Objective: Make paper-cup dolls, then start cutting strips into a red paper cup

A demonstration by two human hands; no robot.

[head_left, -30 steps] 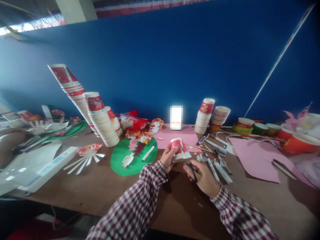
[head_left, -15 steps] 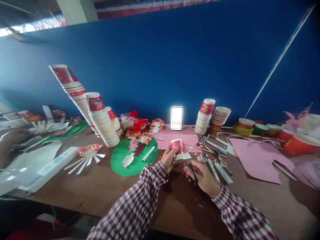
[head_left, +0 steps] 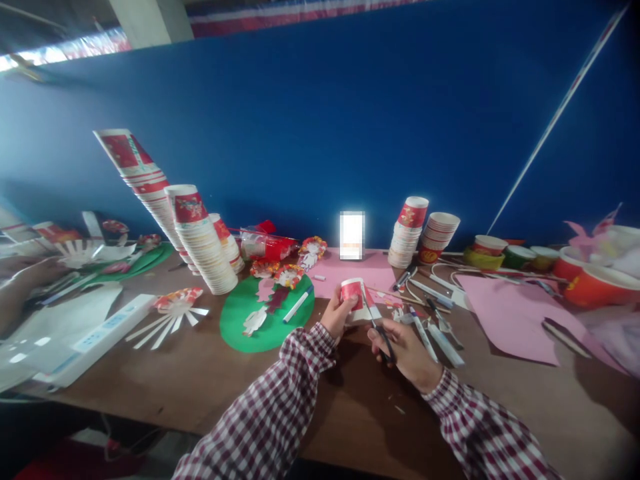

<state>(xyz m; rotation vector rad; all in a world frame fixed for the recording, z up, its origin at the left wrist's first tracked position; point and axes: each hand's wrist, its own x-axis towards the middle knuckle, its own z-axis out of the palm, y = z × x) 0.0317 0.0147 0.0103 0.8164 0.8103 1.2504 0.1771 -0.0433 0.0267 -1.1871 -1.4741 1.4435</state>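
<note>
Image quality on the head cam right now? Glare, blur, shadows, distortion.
Head view: a pixelated, blown-out white patch with a glow before the blue panel; dark shadow on the table below the hands; plastic bag at right smeared; cup stack at left leaning and stretched, probably wide-lens distortion.

The left hand (head_left: 339, 316) grips a red-and-white paper cup (head_left: 353, 292) — scissors (head_left: 383, 341) in the right hand (head_left: 406, 352) — above the brown surface's near edge (head_left: 200, 427).
</note>
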